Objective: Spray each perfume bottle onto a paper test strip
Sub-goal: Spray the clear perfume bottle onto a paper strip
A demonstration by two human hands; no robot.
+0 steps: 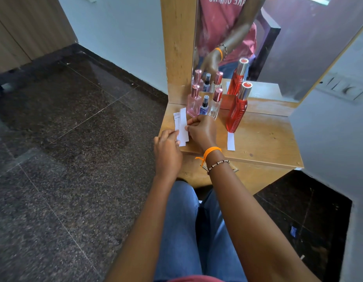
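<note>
A small stack of strips (181, 127) at the shelf's (264, 139) left edge, mid-frame, was pinched from both sides: left hand (167, 153) closed on its lower end, right hand (202, 132) closed on its right edge. Four capped bottles were lined up just above by the mirror (278, 47): pink (193, 103), small blue (204, 106), clear (215, 105), tall red (238, 108). One more strip (230, 141) was laid flat below the red bottle, apart from the hands.

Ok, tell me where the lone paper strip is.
In the head view, the lone paper strip lies flat on the wooden shelf, right of both hands, just in front of the tall red bottle.
</note>
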